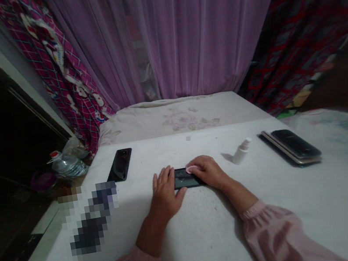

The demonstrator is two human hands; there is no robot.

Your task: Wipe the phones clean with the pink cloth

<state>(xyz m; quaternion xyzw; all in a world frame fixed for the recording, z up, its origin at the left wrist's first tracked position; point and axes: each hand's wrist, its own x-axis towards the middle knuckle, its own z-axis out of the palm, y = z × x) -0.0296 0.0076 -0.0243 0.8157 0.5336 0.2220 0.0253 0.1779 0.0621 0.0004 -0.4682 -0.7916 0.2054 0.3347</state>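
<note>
A dark phone (pixel 184 178) lies flat in the middle of the white table (pixel 212 240). My left hand (pixel 165 192) rests flat on the table at the phone's left end, fingers stretched out and touching its edge. My right hand (pixel 206 171) is closed on a small pink cloth or pad (pixel 191 169), which it presses onto the phone's far right part. Both arms wear pink sleeves.
Another black phone (pixel 120 164) lies at the left, a small white bottle (pixel 241 151) at the right, and stacked phones (pixel 292 145) further right. A blurred-out patch covers something at the left edge. A plastic water jug (pixel 66 165) stands beyond the table. Purple curtains hang behind.
</note>
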